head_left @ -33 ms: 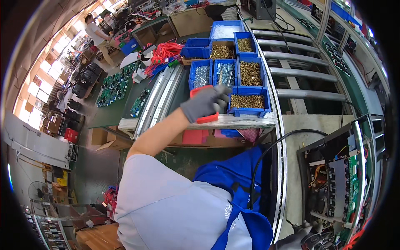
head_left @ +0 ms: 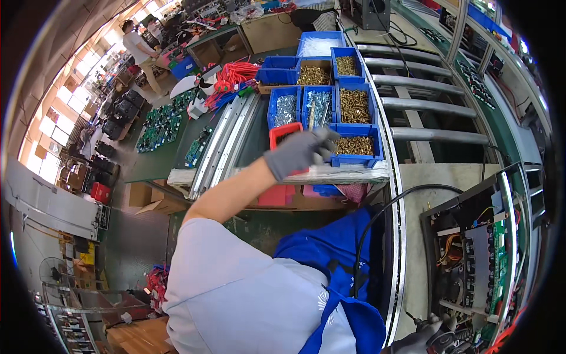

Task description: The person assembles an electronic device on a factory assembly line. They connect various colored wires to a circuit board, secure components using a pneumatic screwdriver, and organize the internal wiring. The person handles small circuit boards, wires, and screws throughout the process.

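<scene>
Left hand [head_left: 302, 153] half-curled beside brass screws [head_left: 356, 146] — hold unclear; right hand [head_left: 425, 336] grips dark tool [head_left: 443, 341].

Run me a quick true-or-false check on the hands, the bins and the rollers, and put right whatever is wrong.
1. The left hand wears a grey glove. True.
2. The right hand is bare. False: it is gloved too, down at the lower right by a dark tool.
3. The blue bin next to the left hand contains brass-coloured screws. True.
4. The red bin stands to the right of that blue bin. False: it stands to its left, partly hidden by the left hand.
5. Metal rollers lie to the right of the bins. True.
</scene>
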`<state>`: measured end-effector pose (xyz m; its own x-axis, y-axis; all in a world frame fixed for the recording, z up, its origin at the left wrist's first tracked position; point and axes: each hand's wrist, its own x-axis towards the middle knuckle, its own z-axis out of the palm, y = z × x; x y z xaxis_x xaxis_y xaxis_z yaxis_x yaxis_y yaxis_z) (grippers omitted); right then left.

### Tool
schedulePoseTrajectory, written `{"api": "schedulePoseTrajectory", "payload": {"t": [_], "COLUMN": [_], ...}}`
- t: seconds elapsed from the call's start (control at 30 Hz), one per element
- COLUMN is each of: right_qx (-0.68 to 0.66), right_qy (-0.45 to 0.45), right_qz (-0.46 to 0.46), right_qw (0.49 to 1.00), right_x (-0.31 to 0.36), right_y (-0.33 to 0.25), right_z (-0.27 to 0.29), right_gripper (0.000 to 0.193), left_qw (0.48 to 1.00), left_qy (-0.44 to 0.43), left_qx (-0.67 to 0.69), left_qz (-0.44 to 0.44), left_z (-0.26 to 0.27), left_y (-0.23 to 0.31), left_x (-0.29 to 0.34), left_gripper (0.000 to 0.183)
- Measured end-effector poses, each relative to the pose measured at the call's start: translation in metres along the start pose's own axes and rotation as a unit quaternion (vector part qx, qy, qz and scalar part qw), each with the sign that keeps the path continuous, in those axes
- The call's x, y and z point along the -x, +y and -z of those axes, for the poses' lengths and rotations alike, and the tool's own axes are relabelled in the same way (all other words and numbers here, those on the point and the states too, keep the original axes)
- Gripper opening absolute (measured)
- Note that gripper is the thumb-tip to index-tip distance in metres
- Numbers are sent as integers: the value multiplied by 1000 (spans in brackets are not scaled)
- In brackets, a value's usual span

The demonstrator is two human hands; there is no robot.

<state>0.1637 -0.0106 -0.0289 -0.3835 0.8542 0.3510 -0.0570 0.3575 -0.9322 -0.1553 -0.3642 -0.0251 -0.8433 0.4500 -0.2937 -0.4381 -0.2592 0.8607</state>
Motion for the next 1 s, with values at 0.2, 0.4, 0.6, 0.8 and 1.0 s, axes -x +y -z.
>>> {"api": "schedulePoseTrajectory", "payload": {"t": [0.2,0.4,0.6,0.8,1.0], "right_qx": [-133,-352,-375,-383,-352], "right_qy": [4,-188,-214,-43,-33], "right_qz": [-7,138,189,191,239], "right_qw": [991,906,882,903,904], "right_x": [-5,0,0,5,-9], "right_y": [-33,-49,-59,-59,-91], "right_z": [18,50,35,10,-26], "right_gripper": [29,36,41,41,49], "left_qw": [949,906,880,881,869], "left_qy": [-223,-367,-361,-373,-382], "left_qx": [-121,-24,60,18,53], "left_qz": [190,207,302,290,311], "left_z": [-126,-197,-221,-231,-229], "left_y": [-76,-158,-162,-146,-121], "left_x": [-8,16,26,22,17], "left_gripper": [38,41,37,37,40]}}
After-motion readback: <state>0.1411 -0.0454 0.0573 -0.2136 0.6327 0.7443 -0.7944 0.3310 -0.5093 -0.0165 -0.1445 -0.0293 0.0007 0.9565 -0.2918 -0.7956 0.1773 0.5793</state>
